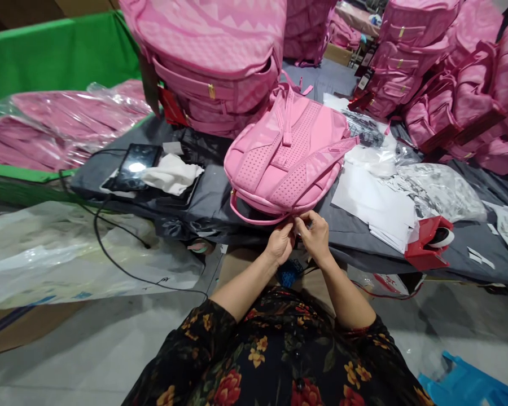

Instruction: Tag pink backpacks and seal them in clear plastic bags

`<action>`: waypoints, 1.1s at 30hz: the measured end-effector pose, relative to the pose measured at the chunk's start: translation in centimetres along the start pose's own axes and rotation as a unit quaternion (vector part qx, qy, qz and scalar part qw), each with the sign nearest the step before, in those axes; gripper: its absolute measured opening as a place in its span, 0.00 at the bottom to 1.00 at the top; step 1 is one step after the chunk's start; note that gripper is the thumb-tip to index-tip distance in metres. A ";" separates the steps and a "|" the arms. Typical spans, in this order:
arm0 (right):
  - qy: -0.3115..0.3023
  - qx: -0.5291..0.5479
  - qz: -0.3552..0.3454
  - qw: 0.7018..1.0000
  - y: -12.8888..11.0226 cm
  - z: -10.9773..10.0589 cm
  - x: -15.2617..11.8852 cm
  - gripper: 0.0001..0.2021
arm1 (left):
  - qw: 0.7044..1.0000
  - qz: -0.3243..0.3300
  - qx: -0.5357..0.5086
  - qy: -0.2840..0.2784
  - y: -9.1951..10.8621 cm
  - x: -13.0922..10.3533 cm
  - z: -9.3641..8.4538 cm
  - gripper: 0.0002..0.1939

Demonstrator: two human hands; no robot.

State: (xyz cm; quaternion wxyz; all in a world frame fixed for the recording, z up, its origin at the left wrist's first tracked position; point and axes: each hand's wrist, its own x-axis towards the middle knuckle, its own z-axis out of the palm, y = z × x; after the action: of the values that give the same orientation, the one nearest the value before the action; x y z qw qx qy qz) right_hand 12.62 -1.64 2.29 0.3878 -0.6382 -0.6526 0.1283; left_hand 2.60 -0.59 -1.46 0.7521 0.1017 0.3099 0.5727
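A pink backpack (275, 152) lies on the grey-covered table with its straps and dotted back panel facing up. Its looped handle (254, 220) points toward me at the table's front edge. Right by that end, my left hand (281, 242) is closed, fingertips pinched together. My right hand (313, 234) is closed too, its thumb and fingers meeting those of the left. Whatever sits between the fingertips is too small to make out. Both hands are close to the backpack's near edge, beside the handle.
Behind stands a larger pink backpack (220, 62); more backpacks (406, 51) are stacked at right. Left are a tablet (135, 166), a white cloth (173, 173) and a green bin (59, 56) of bagged pink goods. White papers (372, 197) and a red tape dispenser (427, 248) lie right.
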 end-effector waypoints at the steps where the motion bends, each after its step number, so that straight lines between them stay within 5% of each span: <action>1: -0.018 0.027 0.023 0.999 0.1 -0.2 0.4 0.12 | 1.000 -0.009 -0.012 0.004 -0.2 0.3 0.0 0.22; 6: -0.066 0.112 0.081 0.988 0.7 -0.3 1.5 0.13 | 0.999 -0.017 0.028 -0.024 -0.2 0.1 -0.2 0.30; 11: 0.019 0.137 0.105 0.985 2.0 -2.8 -1.4 0.13 | 0.997 -0.021 0.068 -0.034 0.4 -0.3 -0.4 0.34; 16: 0.204 0.026 0.200 0.958 7.5 -13.1 -7.1 0.16 | 0.987 0.016 0.163 -0.003 -0.2 -0.3 -1.1 0.34; 20: 0.374 -0.073 0.295 0.876 12.8 -23.7 -11.0 0.16 | 0.979 0.023 0.201 -0.031 -1.4 -1.3 -1.1 0.32; 23: 0.416 -0.082 0.384 0.820 15.9 -28.0 -11.4 0.14 | 0.980 0.034 0.196 -0.025 -2.0 -2.5 -0.7 0.31; 28: 0.396 -0.030 0.429 0.811 19.1 -27.9 -8.8 0.18 | 0.976 0.038 0.213 -0.021 -1.9 -3.0 -0.5 0.28; 33: 0.416 -0.026 0.416 0.808 19.3 -27.0 -7.7 0.14 | 0.976 0.039 0.215 -0.021 -2.0 -2.7 -1.0 0.25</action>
State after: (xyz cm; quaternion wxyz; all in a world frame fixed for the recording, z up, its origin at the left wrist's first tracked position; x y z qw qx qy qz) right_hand 44.03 -14.73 4.86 0.5150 -0.8507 -0.1041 -0.0180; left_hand 3.16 -3.93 -2.35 0.6961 0.2848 0.4059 0.5192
